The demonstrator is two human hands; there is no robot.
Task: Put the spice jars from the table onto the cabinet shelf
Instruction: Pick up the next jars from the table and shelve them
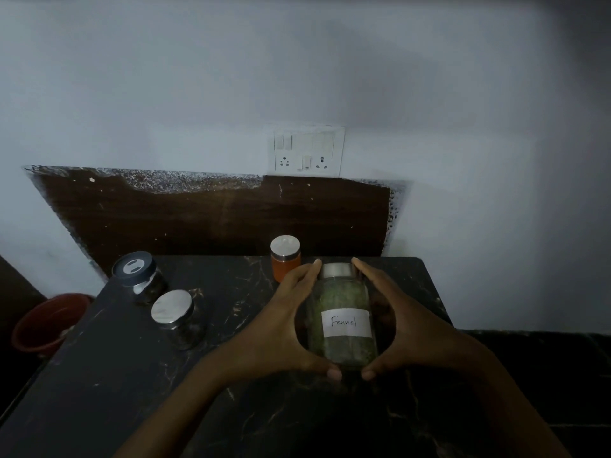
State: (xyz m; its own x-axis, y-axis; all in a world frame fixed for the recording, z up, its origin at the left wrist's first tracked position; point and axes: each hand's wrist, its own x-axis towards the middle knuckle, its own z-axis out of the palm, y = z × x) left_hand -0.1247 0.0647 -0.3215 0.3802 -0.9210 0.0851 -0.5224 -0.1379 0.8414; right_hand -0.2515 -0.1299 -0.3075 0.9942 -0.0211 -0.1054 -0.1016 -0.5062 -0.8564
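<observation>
Fennel jar [344, 323] between left hand [281, 323] and right hand [408, 322], possibly aloft.

The tabletop [132, 375] is black stone with pale veins, its far edge against the wall. A black-lidded jar [139, 274] stands at the far left corner, and a silver-lidded jar [177, 317] stands just nearer, by the left edge. An orange jar [285, 259] stands mid far edge. The Fennel jar [342, 320] is right of centre; I cannot tell whether its base touches.
</observation>
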